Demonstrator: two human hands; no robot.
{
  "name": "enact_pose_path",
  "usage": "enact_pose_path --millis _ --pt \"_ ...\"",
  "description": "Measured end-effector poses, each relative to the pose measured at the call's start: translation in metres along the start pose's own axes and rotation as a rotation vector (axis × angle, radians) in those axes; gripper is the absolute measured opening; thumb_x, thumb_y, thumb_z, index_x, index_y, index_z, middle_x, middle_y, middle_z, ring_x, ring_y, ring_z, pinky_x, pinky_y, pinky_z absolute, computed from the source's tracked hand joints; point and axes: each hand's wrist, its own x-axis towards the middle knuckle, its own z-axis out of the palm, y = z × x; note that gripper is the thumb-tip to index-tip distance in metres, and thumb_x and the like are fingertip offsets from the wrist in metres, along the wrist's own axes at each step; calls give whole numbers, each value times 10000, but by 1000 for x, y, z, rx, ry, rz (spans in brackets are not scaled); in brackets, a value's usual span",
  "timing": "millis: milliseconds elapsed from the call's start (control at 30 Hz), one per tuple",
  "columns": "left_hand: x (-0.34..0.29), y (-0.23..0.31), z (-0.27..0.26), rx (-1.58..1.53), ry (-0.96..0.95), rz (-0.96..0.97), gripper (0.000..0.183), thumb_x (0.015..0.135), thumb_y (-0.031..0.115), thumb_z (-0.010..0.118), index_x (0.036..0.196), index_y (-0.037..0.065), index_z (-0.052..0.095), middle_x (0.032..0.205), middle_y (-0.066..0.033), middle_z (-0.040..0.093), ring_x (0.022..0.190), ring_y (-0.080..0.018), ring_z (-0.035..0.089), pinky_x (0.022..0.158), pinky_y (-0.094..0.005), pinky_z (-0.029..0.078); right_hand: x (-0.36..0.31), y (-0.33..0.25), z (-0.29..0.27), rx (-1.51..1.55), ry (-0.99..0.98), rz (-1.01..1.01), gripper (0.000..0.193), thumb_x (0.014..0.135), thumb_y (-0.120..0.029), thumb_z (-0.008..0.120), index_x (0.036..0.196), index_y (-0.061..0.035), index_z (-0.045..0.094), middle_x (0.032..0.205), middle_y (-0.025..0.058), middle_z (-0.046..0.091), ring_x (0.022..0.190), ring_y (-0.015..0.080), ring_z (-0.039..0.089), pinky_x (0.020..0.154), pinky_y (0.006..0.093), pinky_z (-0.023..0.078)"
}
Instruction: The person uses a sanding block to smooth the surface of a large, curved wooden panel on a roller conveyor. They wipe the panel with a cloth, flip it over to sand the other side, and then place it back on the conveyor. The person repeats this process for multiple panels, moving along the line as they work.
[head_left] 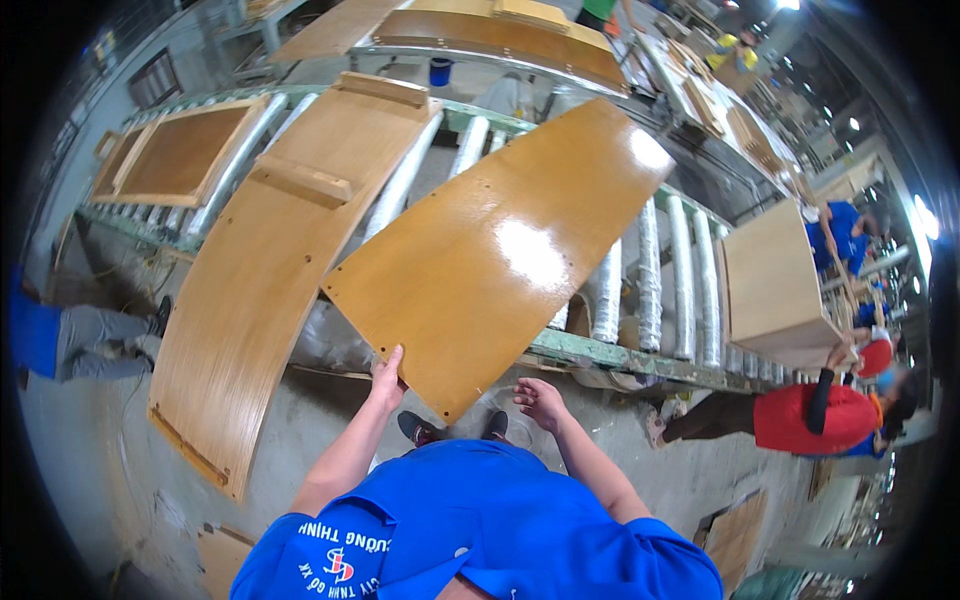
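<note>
A large glossy brown wooden panel (450, 265) with small dark holes along its ends lies slantwise over the roller conveyor (650, 280), its near end jutting toward me. My left hand (388, 376) grips that near edge, thumb on top; the fingers underneath are hidden. Apart from the panel, just right of its near corner, my right hand (540, 402) hangs with fingers loosely spread and nothing in them. To the left a second, lighter wooden panel (255, 290) rests across the rollers, with a wooden block (300, 182) on its upper part.
A framed wooden panel (185, 150) lies on the rollers at far left. On the right stands a pale wooden box (775, 285), with a person in red (815, 418) beside it. Another person's grey-trousered legs (105, 340) show at left. More panels (500, 45) lie on a far bench.
</note>
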Motion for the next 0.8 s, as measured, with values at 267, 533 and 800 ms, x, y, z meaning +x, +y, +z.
enact_pose_path --millis 267,533,800 --pt "-32 6 20 9 115 102 436 865 359 602 1192 96 486 1091 -32 595 959 -166 598 773 -341 509 12 -18 -23 50 -70 24 227 903 -283 505 1037 -107 555 893 19 632 769 160 590 678 302 451" --pt "-73 -12 6 9 233 198 447 873 359 588 1183 50 497 1117 -60 595 988 -169 596 816 -335 497 27 -36 -67 -52 -171 118 231 899 -279 511 1036 -95 544 895 44 632 743 177 597 650 303 454" --pt "-99 -70 -10 -20 320 157 506 893 418 535 1272 95 447 1200 -54 552 1074 -175 552 859 -361 472 53 -41 -73 -199 -401 237 335 892 -264 472 1153 -55 497 1010 74 601 793 195 584 678 308 446"
